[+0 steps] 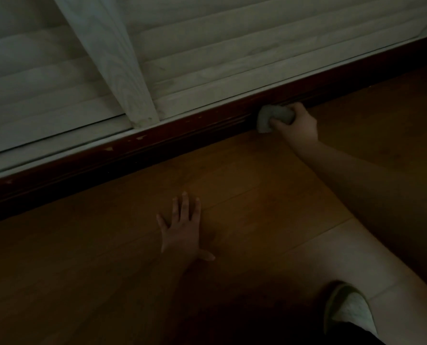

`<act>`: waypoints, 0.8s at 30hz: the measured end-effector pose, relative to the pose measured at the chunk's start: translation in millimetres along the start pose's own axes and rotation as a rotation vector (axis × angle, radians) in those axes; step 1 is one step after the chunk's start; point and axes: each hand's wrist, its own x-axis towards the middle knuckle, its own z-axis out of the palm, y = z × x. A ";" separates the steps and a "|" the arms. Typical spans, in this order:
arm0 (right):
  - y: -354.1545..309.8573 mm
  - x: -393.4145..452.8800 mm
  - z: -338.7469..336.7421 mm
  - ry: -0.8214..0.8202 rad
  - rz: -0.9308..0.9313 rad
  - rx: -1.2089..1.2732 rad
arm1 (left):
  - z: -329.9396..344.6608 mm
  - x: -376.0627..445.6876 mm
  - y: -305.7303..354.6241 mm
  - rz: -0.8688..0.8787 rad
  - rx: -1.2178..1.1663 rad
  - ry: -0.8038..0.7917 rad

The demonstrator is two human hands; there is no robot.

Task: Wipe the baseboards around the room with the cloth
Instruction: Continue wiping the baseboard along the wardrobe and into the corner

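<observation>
While the small pale grey bunched cloth [274, 118] sits pressed to the dark reddish-brown wooden baseboard [182, 135], the right hand [298, 124] holds it with fingers curled tight around the wad. Left hand [182, 230] lies flat, fingers spread, on the brown wood-plank floor [244, 195], bracing.

Risks, as judged: light is dim, so missed patches along the grooved face are likely. Chipped spots [140, 138] in the finish could snag the cloth. Wad is small; knuckles may scrape the moulding. Reach is long, so a slip of the bracing palm would tip the body forward.

Room: baseboard runs clear both ways along the white louvred panels [207, 58]. Floor alongside is open. A pale slippered foot [349, 312] is tucked near the right arm, well apart from the baseboard.
</observation>
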 end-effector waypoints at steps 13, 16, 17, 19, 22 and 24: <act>-82.0 -34.0 80.5 -0.256 -0.235 0.071 | 4.7 2.9 -1.2 -0.012 0.021 0.020; -60.9 -18.6 57.3 -0.204 -0.177 0.064 | 5.2 3.1 -2.5 -0.007 0.014 0.027; -53.7 -12.4 49.1 -0.185 -0.164 0.055 | 5.0 3.4 -2.9 -0.008 0.014 0.026; -40.8 -0.3 34.5 -0.167 -0.159 0.029 | 6.2 4.5 -3.0 -0.012 0.013 0.020; -25.0 17.4 15.4 -0.154 -0.136 0.003 | 7.2 6.0 -3.9 -0.010 0.012 0.018; -16.1 26.3 3.7 -0.138 -0.111 -0.018 | 6.6 6.1 -4.3 -0.012 0.015 0.013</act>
